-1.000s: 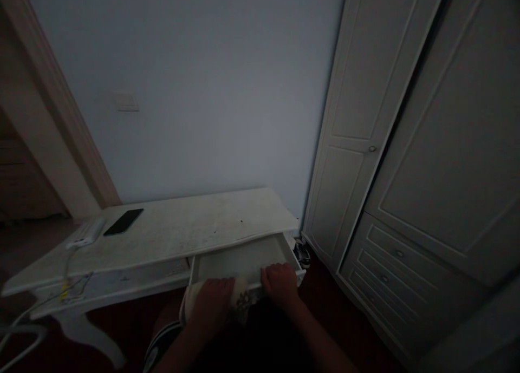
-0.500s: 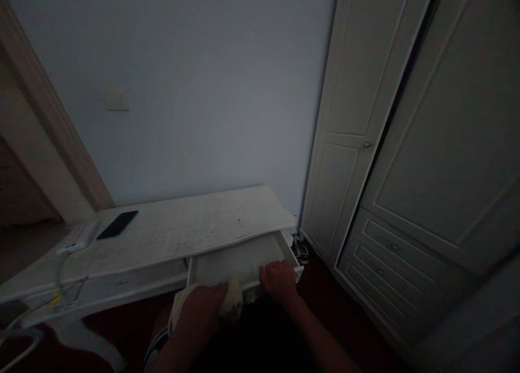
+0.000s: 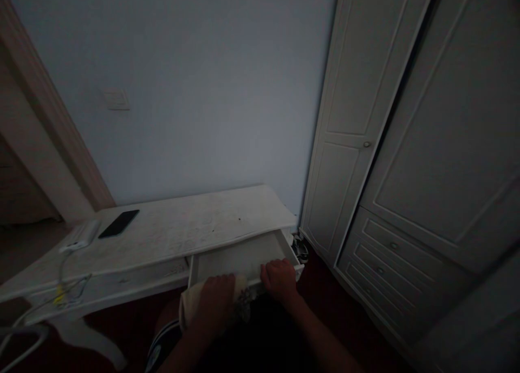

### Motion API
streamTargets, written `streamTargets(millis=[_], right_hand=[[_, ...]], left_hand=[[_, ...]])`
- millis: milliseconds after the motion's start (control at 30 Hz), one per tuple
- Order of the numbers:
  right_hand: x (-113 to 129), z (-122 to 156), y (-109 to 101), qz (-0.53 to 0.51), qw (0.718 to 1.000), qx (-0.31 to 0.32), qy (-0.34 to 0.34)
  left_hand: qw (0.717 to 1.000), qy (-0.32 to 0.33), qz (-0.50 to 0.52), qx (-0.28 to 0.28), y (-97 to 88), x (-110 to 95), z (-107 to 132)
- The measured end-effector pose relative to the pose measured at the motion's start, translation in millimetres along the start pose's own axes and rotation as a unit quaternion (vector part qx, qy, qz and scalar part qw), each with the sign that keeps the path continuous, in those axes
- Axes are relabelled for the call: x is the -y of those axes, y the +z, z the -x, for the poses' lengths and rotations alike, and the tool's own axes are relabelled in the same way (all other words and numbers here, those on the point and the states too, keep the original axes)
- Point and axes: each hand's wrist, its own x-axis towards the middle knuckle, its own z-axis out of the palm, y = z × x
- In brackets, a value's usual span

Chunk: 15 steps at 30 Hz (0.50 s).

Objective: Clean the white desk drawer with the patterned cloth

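Note:
A shallow white drawer (image 3: pixel 239 260) is pulled out of the right end of a white table (image 3: pixel 195 213). My left hand (image 3: pixel 219 298) is closed on a pale cloth (image 3: pixel 190 303), its fingers over the top of the drawer's front edge. Part of the cloth hangs down on both sides of the hand, and its far end looks grey or patterned in the dim light. Farther right along the same front edge, my right hand (image 3: pixel 279 278) is wrapped over the rim, fingers curled inward. My palms hide much of the drawer front.
On the table's left lie a dark phone (image 3: pixel 119 223) and a white power strip (image 3: pixel 81 235), with a cable and yellow tie (image 3: pixel 60 294) hanging at the front edge. Shoes (image 3: pixel 300 249) stand on the floor beside a white wardrobe (image 3: pixel 353 189). A blue wall backs the table.
My left hand has shifted slightly right and up with the cloth, its fingers now hooked over the drawer's front edge. My right hand and the drawer look nearly unchanged.

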Motion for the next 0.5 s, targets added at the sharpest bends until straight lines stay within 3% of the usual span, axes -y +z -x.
streamTargets(millis=[267,500], right_hand=[[-1,-1,-1,-0.002,1.000,-0.013,-0.007],[-2,0,2,-0.001,1.000,-0.013,-0.010]], left_hand=[[0.994,0.048,0.057,0.080,-22.7,19,-25],[0.969,0.073,0.197,0.127,-19.5,47,-36]])
